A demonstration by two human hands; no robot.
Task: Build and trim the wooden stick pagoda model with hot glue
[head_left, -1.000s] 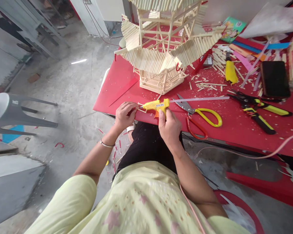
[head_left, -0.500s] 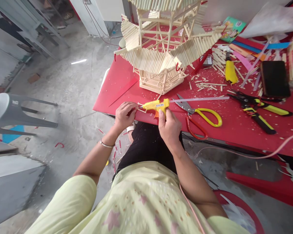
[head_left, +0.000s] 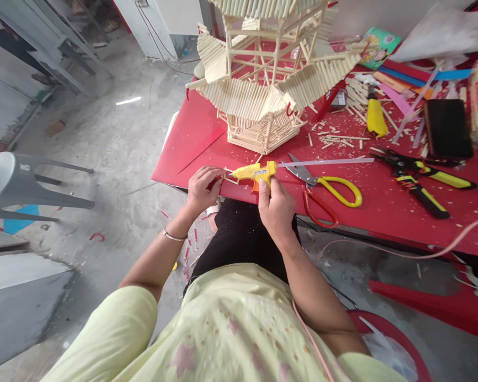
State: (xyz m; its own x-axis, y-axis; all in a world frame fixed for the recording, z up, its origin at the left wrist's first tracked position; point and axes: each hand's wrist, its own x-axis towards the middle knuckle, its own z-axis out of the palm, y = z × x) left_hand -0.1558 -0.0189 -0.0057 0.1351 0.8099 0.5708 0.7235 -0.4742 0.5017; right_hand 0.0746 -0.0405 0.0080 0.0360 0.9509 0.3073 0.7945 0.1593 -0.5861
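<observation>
My right hand (head_left: pixel 276 208) is wrapped round the handle of a yellow glue gun (head_left: pixel 252 172), with a long clear glue stick (head_left: pixel 326 162) coming out of its back. The gun's nozzle points left, at my left hand (head_left: pixel 204 188). Between its pinched fingers, my left hand holds small thin wooden sticks (head_left: pixel 231 180), and the nozzle tip is at them; whether it touches them I cannot tell. Just beyond the gun stands a tiered pagoda model (head_left: pixel 263 101) built of wooden sticks. Scissors (head_left: pixel 316 183) with one yellow and one red handle lie right of my right hand.
On the red table (head_left: pixel 191 138) lie pliers (head_left: pixel 418 175), a black phone (head_left: pixel 449 129), a yellow-handled tool (head_left: pixel 376 116) and scattered stick offcuts (head_left: pixel 342 140). A pink cord (head_left: pixel 422 256) hangs across the table's front edge. A grey stool (head_left: pixel 8 180) stands on the floor at left.
</observation>
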